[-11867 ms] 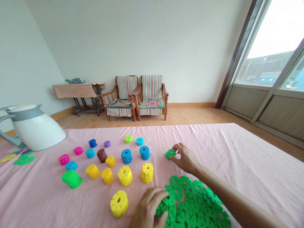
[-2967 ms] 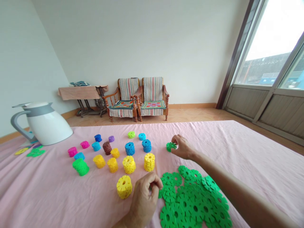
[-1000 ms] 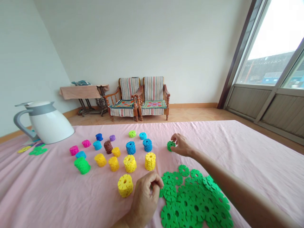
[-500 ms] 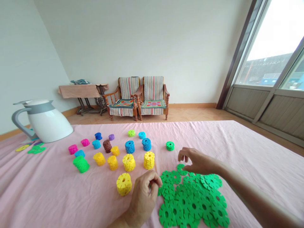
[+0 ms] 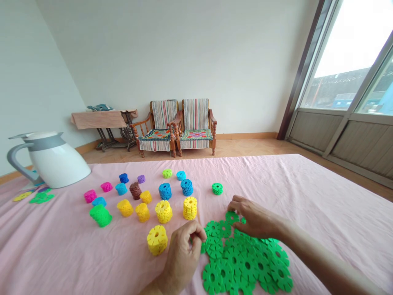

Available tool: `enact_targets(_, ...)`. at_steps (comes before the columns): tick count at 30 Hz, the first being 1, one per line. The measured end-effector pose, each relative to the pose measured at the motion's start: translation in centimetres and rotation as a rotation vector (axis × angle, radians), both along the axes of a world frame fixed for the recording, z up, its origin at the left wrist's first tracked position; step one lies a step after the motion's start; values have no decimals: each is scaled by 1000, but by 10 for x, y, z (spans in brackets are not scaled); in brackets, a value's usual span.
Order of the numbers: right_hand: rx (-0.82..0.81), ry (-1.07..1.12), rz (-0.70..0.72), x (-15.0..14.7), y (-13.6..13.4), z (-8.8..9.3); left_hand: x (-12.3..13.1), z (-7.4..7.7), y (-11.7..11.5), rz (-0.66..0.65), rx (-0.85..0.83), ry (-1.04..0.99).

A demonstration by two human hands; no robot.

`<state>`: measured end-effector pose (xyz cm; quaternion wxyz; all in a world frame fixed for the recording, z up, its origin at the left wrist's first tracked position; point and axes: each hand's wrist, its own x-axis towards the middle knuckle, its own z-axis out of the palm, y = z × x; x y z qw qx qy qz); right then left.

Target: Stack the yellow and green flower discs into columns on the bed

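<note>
A spread pile of green notched plastic discs (image 5: 245, 264) lies in front of me on the cloth. At its left edge my left hand (image 5: 186, 254) is closed, fingers curled and thumb pressed in. A sliver of green shows between those fingers, apparently a disc mostly hidden by the hand. My right hand (image 5: 256, 219) is lowered over the far side of the pile, palm down. Its fingers and thumb are apart around a single green disc (image 5: 232, 217); whether they touch it I cannot tell. Beyond stands a short green disc stack (image 5: 217, 188).
Several yellow stacks (image 5: 157, 239) stand left of my left hand. Farther off are blue stacks (image 5: 186, 187), a brown stack (image 5: 135, 191) and a tilted green stack (image 5: 100, 215). A white jug (image 5: 58, 162) stands at the left on the pink cloth (image 5: 55, 246).
My right hand has come down and nearer to the single green disc at the pile's far edge. The left hand stays closed in nearly the same place. The view has shifted slightly.
</note>
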<state>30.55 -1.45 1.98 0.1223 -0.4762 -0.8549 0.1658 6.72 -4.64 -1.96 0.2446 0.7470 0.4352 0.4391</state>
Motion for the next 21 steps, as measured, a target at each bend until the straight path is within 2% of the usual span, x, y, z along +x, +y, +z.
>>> enact_targets(9, 131, -46, -28, -10, -9, -9, -1, 0, -1, -6, 2, 1)
enact_targets(15, 94, 18, -14, -11, -16, -7, 0, 1, 0, -7, -2, 15)
enact_targets(21, 74, -8, -20, -17, -18, -3, 0, 3, -2, -9, -7, 25)
